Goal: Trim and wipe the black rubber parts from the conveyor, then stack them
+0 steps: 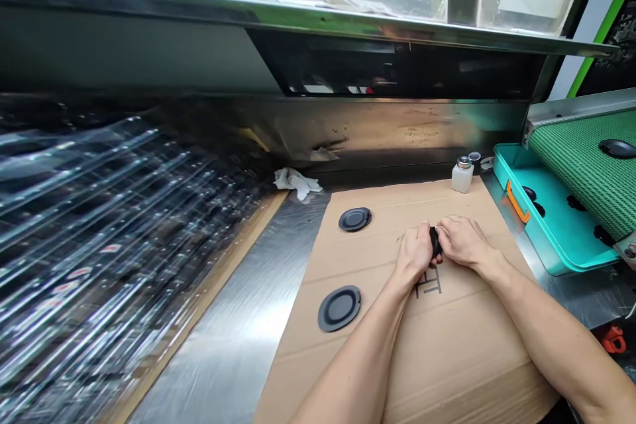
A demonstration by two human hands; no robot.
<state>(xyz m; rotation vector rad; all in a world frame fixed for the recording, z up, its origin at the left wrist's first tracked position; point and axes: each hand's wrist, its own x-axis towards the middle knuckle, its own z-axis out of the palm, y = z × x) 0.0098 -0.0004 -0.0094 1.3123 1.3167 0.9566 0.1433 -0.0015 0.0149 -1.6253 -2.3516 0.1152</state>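
Both of my hands grip one small black part (435,242), which looks like plastic and is mostly covered by fingers. My left hand (415,250) is closed around its left side. My right hand (462,238) is closed on its right side, with the fingers bent over the top. They are held just over a brown cardboard sheet (377,278) with dark printed lines. To the left on the cardboard lie two black oval discs with raised rims, a far disc (354,219) and a near disc (339,309).
A small white bottle (462,176) stands at the cardboard's back edge. On the right, a teal bin (561,255) with black parts sits under a green conveyor belt (586,152). Stacked clear plastic trays (109,245) fill the left. A white cloth (297,182) lies behind.
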